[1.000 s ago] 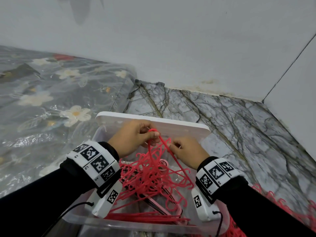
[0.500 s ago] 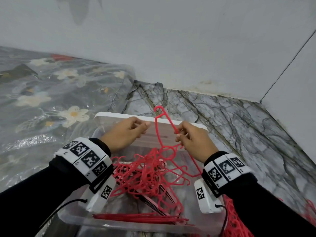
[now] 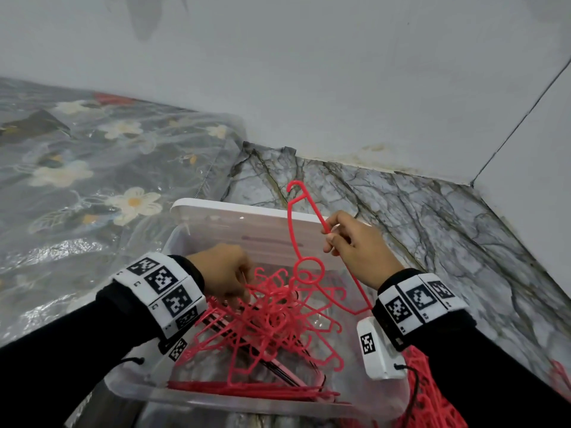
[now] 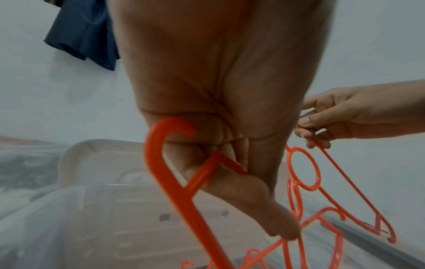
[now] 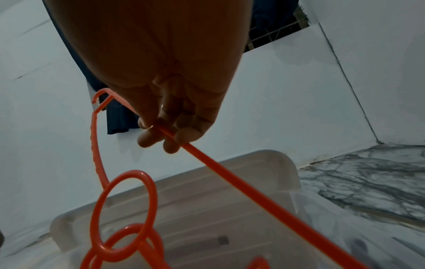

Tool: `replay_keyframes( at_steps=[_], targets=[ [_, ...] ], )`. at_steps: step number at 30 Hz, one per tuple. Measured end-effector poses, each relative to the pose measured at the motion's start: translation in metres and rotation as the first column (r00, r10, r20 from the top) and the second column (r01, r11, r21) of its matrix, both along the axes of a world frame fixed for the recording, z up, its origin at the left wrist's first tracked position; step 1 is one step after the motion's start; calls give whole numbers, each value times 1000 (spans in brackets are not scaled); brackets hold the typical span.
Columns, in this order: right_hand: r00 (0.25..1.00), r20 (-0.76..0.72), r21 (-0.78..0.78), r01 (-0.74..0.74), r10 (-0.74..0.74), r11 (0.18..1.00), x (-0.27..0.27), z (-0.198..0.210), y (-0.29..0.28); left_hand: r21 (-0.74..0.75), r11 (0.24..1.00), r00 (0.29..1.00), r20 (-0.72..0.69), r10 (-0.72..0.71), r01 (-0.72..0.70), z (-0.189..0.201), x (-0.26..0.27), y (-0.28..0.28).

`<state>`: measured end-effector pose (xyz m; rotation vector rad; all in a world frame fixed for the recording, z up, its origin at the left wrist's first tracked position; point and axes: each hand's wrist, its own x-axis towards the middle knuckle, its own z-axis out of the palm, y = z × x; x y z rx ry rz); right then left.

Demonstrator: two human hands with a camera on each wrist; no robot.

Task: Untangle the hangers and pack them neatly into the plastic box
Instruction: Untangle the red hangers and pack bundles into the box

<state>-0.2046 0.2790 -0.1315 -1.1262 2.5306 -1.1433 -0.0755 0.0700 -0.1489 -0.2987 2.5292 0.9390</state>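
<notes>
Right hand: the right hand [image 3: 355,251] pinches the straight bar of one red hanger [image 3: 290,223], thumb and fingertips [image 5: 158,136] closed on it, in the centre right of the head view; half a second ago it held this bar lower and further left.
Lifted hanger: tilted, its end hook now above the far rim of the plastic box [image 3: 216,239], its ring still meeting the tangle.
Left hand: the left hand [image 3: 222,273] has dropped from the box's far edge into the tangled hangers [image 3: 272,316]; its curled fingers [image 4: 232,163] grip a hanger bar there.
Tangle: inside the box, centre of the frame, over flat hangers [image 3: 247,390] along the near wall.
Lid: white lid [image 3: 216,211] behind the box, unmoved.
</notes>
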Motion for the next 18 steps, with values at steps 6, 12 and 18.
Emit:
replay_keyframes(
  at_steps=[6, 12, 18],
  targets=[
    [997, -15, 104, -71, 73, 992, -1, -5, 1, -54, 998, 996, -82, 33, -38, 1, 0, -9],
    [984, -2, 200, -172, 176, 965, 8, -5, -5, -202, 979, 994, -104, -41, 20, -4, -2, -9],
    [985, 26, 140, -172, 170, 975, 14, -3, -9, -372, 926, 995, -47, -85, 61, -5, 0, -10]
  ],
)
